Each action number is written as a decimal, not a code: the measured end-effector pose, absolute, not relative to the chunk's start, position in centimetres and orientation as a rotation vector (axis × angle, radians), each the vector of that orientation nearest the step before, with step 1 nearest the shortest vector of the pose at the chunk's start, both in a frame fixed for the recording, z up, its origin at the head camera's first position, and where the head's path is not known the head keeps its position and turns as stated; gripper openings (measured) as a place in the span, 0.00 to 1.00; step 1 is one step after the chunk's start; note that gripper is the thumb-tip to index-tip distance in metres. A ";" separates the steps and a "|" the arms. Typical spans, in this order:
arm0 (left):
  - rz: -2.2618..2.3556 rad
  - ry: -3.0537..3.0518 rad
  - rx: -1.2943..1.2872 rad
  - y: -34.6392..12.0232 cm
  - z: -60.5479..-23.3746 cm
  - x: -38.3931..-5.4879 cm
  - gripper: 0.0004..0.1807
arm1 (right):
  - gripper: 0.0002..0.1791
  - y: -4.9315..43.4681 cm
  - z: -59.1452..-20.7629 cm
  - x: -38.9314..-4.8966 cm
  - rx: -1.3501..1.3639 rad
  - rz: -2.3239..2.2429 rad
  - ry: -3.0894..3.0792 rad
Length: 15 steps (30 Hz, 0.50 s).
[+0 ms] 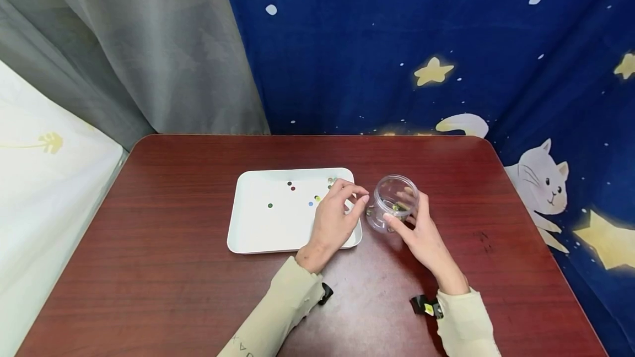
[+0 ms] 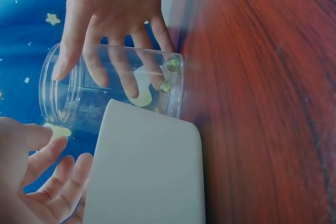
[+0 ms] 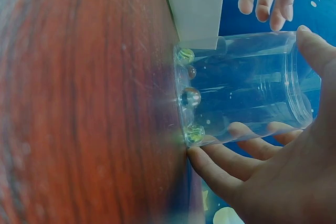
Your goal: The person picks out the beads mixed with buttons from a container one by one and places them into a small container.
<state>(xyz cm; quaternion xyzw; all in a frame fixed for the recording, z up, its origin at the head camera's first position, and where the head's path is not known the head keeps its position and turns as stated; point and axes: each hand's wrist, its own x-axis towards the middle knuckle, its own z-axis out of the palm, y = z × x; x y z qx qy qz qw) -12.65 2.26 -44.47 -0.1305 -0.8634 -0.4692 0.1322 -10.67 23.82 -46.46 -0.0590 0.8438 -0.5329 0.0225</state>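
A clear, wide-mouthed plastic jar (image 1: 392, 203) stands beside the tray's right end. My right hand (image 1: 421, 230) holds it from the right, thumb near the rim and fingers spread along the far side. Several glass marbles (image 3: 191, 97) lie on the jar's bottom, some with green and yellow swirls. My left hand (image 1: 336, 216) hovers over the right part of a white tray (image 1: 258, 230), its thumb and index fingertips close together beside the jar's mouth. No marble shows between those fingers in the left wrist view, where the other fingers are loosely bent.
Several more marbles lie scattered in the tray, among them a dark green marble (image 1: 270, 205), a blue marble (image 1: 311, 204) and a red marble (image 1: 292, 188). Tray and jar stand on a reddish-brown wooden table (image 1: 168, 219). Curtains hang behind the table's far edge.
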 end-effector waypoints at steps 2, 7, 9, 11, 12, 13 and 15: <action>-1.355 -2.503 -0.376 2.2 -44.5 -12.7 0.06 | 0.42 23.8 -46.4 -10.7 -0.186 -1.649 2.613; -1.350 -2.515 -0.363 2.0 -44.7 -12.7 0.07 | 0.42 23.9 -46.5 -10.7 -0.192 -1.650 2.613; -1.346 -2.525 -0.356 1.9 -44.8 -12.7 0.07 | 0.42 23.9 -46.5 -10.7 -0.193 -1.649 2.615; -1.341 -2.538 -0.346 1.8 -44.9 -12.7 0.07 | 0.42 23.9 -46.5 -10.7 -0.191 -1.650 2.614; -1.336 -2.545 -0.339 1.7 -44.9 -12.7 0.07 | 0.42 23.9 -46.5 -10.7 -0.188 -1.651 2.613; -1.332 -2.551 -0.334 1.7 -45.0 -12.6 0.07 | 0.42 23.9 -46.5 -10.7 -0.186 -1.650 2.613; -1.326 -2.564 -0.322 1.6 -45.1 -12.6 0.07 | 0.42 23.8 -46.5 -10.7 -0.182 -1.650 2.613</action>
